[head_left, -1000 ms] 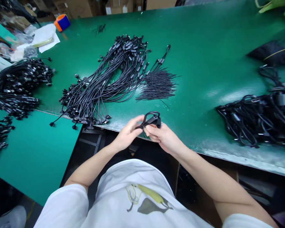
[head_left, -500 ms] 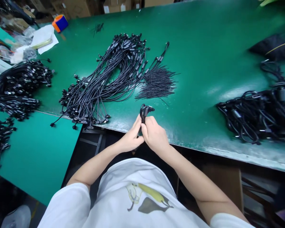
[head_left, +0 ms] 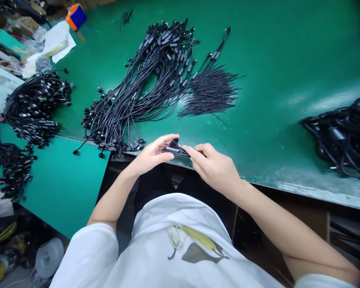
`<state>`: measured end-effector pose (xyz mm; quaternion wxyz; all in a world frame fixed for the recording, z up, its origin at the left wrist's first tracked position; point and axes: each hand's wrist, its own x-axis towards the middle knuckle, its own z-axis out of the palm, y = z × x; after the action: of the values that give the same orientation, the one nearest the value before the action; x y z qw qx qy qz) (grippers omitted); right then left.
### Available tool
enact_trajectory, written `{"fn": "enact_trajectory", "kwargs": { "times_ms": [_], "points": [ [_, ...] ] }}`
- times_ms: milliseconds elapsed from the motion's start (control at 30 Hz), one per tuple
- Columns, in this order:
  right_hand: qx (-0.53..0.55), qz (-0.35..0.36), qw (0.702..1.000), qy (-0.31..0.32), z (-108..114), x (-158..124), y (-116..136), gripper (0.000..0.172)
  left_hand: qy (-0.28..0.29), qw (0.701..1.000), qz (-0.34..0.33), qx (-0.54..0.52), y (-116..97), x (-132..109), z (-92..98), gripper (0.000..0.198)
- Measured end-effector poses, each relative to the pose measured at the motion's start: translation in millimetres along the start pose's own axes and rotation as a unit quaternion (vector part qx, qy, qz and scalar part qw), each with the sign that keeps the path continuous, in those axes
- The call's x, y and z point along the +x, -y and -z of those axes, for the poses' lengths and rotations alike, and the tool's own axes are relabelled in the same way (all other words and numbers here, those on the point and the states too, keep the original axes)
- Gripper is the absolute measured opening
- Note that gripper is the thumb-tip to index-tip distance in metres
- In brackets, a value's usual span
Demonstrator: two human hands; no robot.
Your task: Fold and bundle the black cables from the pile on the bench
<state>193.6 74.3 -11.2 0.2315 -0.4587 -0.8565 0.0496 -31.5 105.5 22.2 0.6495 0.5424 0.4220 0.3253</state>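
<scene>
Folded cable (head_left: 174, 149) pinched flat between left hand (head_left: 151, 157) and right hand (head_left: 214, 168) fingers at the desk (head_left: 267, 80) edge, keeping its loops bunched together.

A factory assembly workbench (head_left: 267, 60), green-matted, heaped with black cable bundles (head_left: 144, 88).

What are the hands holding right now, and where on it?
A folded black cable: the left hand pinches its left end, the right hand its right end.
</scene>
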Motion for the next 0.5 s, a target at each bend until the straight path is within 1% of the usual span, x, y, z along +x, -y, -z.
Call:
{"fn": "enact_trajectory", "kwargs": {
  "times_ms": [67, 133, 200, 267, 333, 400, 433, 500],
  "points": [
    [0.044, -0.021, 0.999, 0.022, 1, 0, 1, 0.038, 0.017, 1.000, -0.017, 0.009, 1, 0, 2.0, 0.048],
    [0.117, -0.029, 0.992, 0.033, 2, 2, 0, 0.036, 0.019, 0.998, -0.052, 0.023, 1, 1, 1.2, 0.035],
    [0.201, -0.018, 0.979, 0.038, 3, 5, -1, 0.032, 0.025, 0.997, -0.072, 0.028, 2, 2, -2.9, 0.024],
    [0.251, 0.004, 0.967, 0.034, 3, 6, -4, 0.031, 0.013, 0.998, -0.067, 0.019, 1, 2, -9.6, 0.022],
    [0.230, 0.020, 0.973, 0.018, 1, 6, -6, 0.035, -0.026, 0.999, -0.041, 0.024, -1, 2, -16.5, 0.024],
    [0.143, 0.016, 0.990, -0.008, -2, 4, -6, 0.039, -0.063, 0.996, -0.003, 0.067, -3, 1, -21.2, 0.027],
    [0.093, 0.009, 0.995, -0.017, -3, 2, -6, 0.038, -0.072, 0.993, 0.016, 0.096, -4, 0, -22.4, 0.027],
    [0.014, -0.006, 1.000, -0.023, -6, 0, -4, 0.039, -0.071, 0.986, 0.036, 0.148, -6, 0, -23.1, 0.026]
  ]
}}
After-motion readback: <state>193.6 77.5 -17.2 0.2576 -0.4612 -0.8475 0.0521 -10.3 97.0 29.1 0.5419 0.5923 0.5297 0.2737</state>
